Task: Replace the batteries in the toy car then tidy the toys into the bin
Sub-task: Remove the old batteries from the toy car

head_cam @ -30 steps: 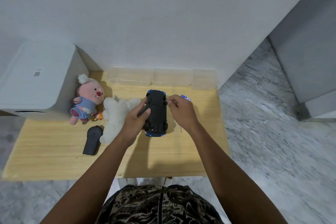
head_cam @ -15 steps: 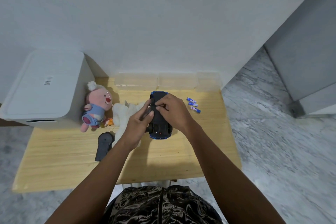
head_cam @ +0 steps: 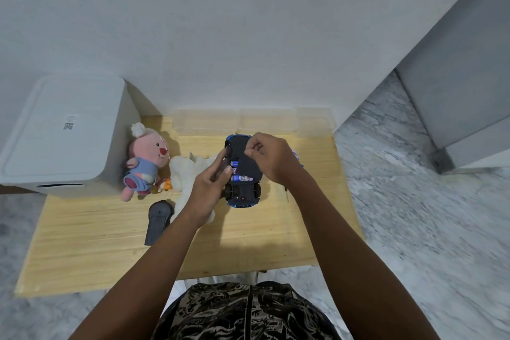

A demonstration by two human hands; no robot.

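Note:
The blue toy car (head_cam: 242, 196) lies upside down on the wooden table (head_cam: 110, 243), black underside up. My left hand (head_cam: 210, 185) grips its left side. My right hand (head_cam: 271, 159) pinches the black battery cover (head_cam: 249, 167) and holds it tilted up over the compartment. Blue-and-white batteries (head_cam: 241, 178) show in the compartment under the cover. Spare batteries (head_cam: 296, 156) lie on the table behind my right hand, mostly hidden.
A pink plush toy (head_cam: 146, 163) and a white plush (head_cam: 185, 174) lie left of the car. A dark remote control (head_cam: 157, 222) rests near them. Clear plastic containers (head_cam: 237, 121) line the wall. A white box (head_cam: 63, 135) stands at the far left.
My right hand moved from beside the car onto its underside and has lifted the battery cover, which exposes the batteries. The left hand keeps its hold on the car.

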